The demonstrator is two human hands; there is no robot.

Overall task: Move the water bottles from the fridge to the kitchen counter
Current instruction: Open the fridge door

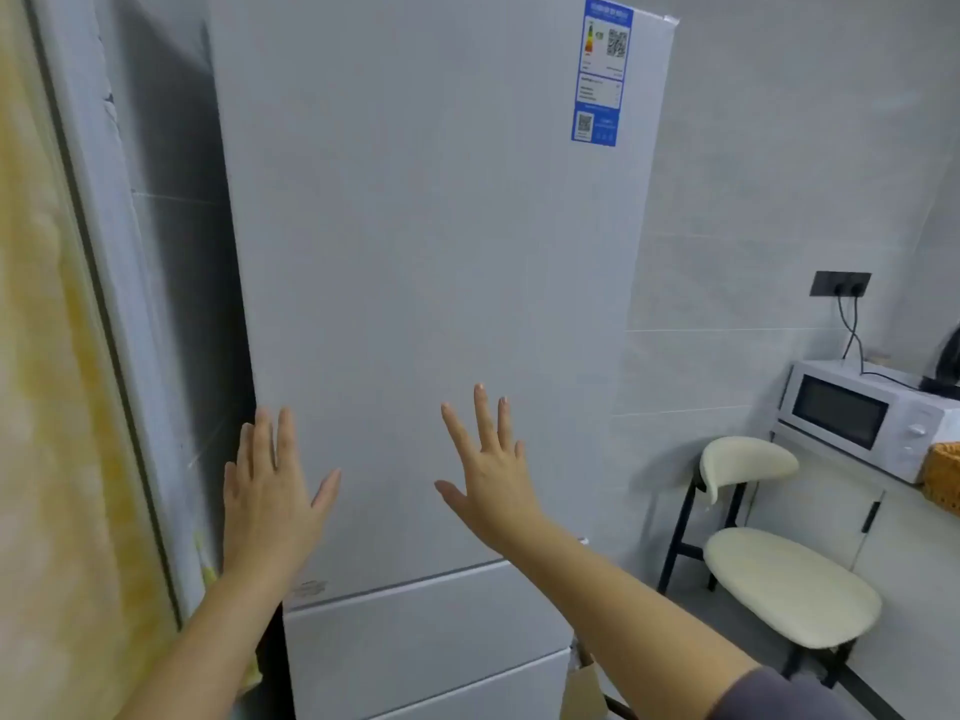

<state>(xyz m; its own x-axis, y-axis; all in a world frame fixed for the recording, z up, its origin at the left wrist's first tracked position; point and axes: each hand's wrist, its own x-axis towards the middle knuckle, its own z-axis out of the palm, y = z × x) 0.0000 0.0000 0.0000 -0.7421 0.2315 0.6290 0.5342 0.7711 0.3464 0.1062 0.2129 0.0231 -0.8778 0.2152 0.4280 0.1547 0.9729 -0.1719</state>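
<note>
A tall white fridge (pixel 431 241) fills the middle of the view with its upper door closed, so no water bottles show. Two lower drawers (pixel 431 641) sit beneath that door. My left hand (pixel 270 491) is raised near the door's left edge, fingers straight and spread. My right hand (pixel 488 475) is raised in front of the door's lower middle, fingers also straight and spread. Neither hand holds anything. I cannot tell whether the palms touch the door.
A blue energy label (pixel 600 70) sticks to the door's top right. To the right stand a cream chair (pixel 779 563) and a cabinet counter (pixel 841 491) carrying a white microwave (pixel 862 418) and a woven basket (pixel 943 480). A yellow curtain (pixel 52 407) hangs at the left.
</note>
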